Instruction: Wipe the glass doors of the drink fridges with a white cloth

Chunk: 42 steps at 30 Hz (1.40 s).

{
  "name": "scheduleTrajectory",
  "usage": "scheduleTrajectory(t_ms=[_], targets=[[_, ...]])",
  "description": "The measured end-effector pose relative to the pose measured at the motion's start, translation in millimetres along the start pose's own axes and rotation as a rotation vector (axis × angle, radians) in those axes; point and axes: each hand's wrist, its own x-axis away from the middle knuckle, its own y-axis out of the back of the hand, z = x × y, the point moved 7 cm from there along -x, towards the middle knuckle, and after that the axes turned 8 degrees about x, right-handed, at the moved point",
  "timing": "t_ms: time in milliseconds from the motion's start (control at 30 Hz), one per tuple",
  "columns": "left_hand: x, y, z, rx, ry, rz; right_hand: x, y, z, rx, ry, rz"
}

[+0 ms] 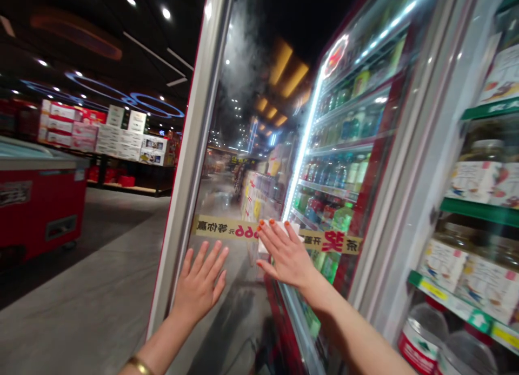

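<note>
Your right hand [286, 256] lies flat on the glass door [239, 148] of the drinks cooler. Its fingers are stretched out, not clenched, and they press a white cloth [263, 244] against the pane, just on the printed sticker strip [221, 228]. Your left hand [199, 286] is also spread flat on the glass, lower and near the door frame [190, 148]; it holds nothing. A gold bracelet [140, 366] shows on that wrist.

I judge that the step in hand is wiping the pane, with the cloth at the middle height of the door. The glass above looks misted. A further stroke calls for steady pressure from the flat palm so the cloth does not slip out. It also calls for support from the left hand, because the door stands open and can swing.

Through the glass, the lit cooler shelves [340, 175] carry rows of bottled drinks, mostly green and blue. In the cabinet at your right, the green-edged shelves [478, 210] hold labelled jars. Below them stand large clear bottles [421, 342] with red labels.
</note>
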Motion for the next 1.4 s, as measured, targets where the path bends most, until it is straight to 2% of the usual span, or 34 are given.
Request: scheduleTrajectory(t_ms=[33, 67, 167, 200, 233, 300, 333, 400, 433, 467, 500, 533, 600, 633, 667, 700, 733, 800, 833, 867, 900, 933, 1033, 1067, 1100, 1133, 1233, 1267, 1300, 1333, 1400], targets=[[0.3, -0.5, -0.3, 0.008, 0.004, -0.001, -6.2, 3.6, -3.3, -0.022, 0.064, 0.029], [0.7, -0.8, -1.1, 0.016, 0.008, -0.004, -13.8, 11.2, -20.3, -0.020, 0.012, 0.023], [0.6, 0.1, -5.7, 0.051, 0.039, -0.024, -38.0, 42.1, -101.3, 0.045, -0.477, -0.099], [-0.9, 1.9, -7.1, 0.065, 0.058, -0.043, -45.9, 48.9, -116.2, 0.058, -0.590, -0.137], [-3.5, 4.3, -8.2, 0.079, 0.080, -0.067, -55.3, 51.9, -119.1, 0.062, -0.631, -0.157], [-13.5, 9.5, -8.8, 0.102, 0.114, -0.109, -76.9, 47.1, -93.7, 0.042, -0.519, -0.140], [-21.1, 11.8, -8.5, 0.107, 0.119, -0.126, -87.9, 40.9, -69.6, 0.019, -0.370, -0.104], [-40.0, 15.4, -7.0, 0.096, 0.101, -0.150, -104.4, 28.8, -15.5, -0.034, 0.080, -0.005], [-50.2, 16.3, -5.6, 0.081, 0.089, -0.156, -109.7, 26.9, 1.2, -0.046, 0.280, 0.031], [-59.7, 16.5, -3.8, 0.061, 0.080, -0.159, -117.4, 28.8, 4.2, -0.038, 0.390, 0.046], [-68.2, 15.5, -2.1, 0.037, 0.071, -0.152, -130.6, 34.1, -7.1, -0.012, 0.377, 0.038], [-75.0, 13.4, -0.8, 0.011, 0.060, -0.136, -148.5, 42.5, -30.9, 0.028, 0.233, 0.006], [-83.0, 7.9, 0.2, -0.035, 0.035, -0.095, -177.5, 62.4, -88.6, 0.105, -0.223, -0.076], [-84.3, 5.6, 0.1, -0.054, 0.023, -0.082, -184.6, 69.5, -105.4, 0.129, -0.384, -0.102], [-84.3, 4.1, -0.3, -0.068, 0.014, -0.076, -189.5, 72.7, -108.2, 0.140, -0.434, -0.110], [-83.6, 3.1, -0.5, -0.078, 0.009, -0.074, -193.3, 71.7, -97.1, 0.139, -0.364, -0.095], [-82.6, 2.5, -0.7, -0.085, 0.007, -0.073, -195.2, 66.5, -74.4, 0.124, -0.187, -0.051], [-81.1, 1.3, -0.9, -0.102, 0.001, -0.062, -186.7, 52.2, -19.3, 0.073, 0.269, 0.071], [-80.8, 0.8, -0.9, -0.109, -0.001, -0.054, -181.4, 47.9, -1.9, 0.049, 0.428, 0.120], [-80.9, 0.5, -0.5, -0.116, -0.001, -0.049, -181.4, 46.7, 4.0, 0.034, 0.499, 0.144], [-81.3, 0.4, -0.1, -0.121, 0.000, -0.047, -188.5, 48.6, -0.9, 0.030, 0.482, 0.139], [-81.7, 0.5, 0.4, -0.125, 0.001, -0.048, -201.9, 52.9, -15.3, 0.040, 0.377, 0.104], [-82.7, 0.5, 1.2, -0.132, -0.003, -0.050, -238.7, 67.4, -72.3, 0.117, -0.186, -0.055], [-82.8, 0.3, 1.4, -0.134, -0.004, -0.049, -241.6, 68.0, -77.1, 0.139, -0.309, -0.090], [-82.8, 0.1, 1.7, -0.135, -0.003, -0.047, -241.7, 65.1, -69.0, 0.148, -0.329, -0.105], [-82.8, -0.1, 1.9, -0.137, -0.001, -0.045, -240.2, 58.8, -48.7, 0.140, -0.231, -0.096], [-82.9, -0.9, 2.1, -0.143, -0.004, -0.043, -219.8, 35.6, 36.8, 0.045, 0.416, 0.002], [-82.7, -1.5, 2.3, -0.146, -0.005, -0.042, -215.3, 32.7, 49.1, 0.024, 0.528, 0.024], [-82.2, -2.3, 2.8, -0.148, -0.002, -0.040, -219.3, 33.4, 47.6, 0.012, 0.518, 0.026], [-81.2, -3.4, 3.5, -0.151, 0.003, -0.036, -231.2, 37.4, 33.9, 0.009, 0.399, 0.006], [-77.2, -5.9, 4.9, -0.152, 0.011, -0.028, -260.7, 50.5, -12.6, 0.012, 0.003, -0.076]])
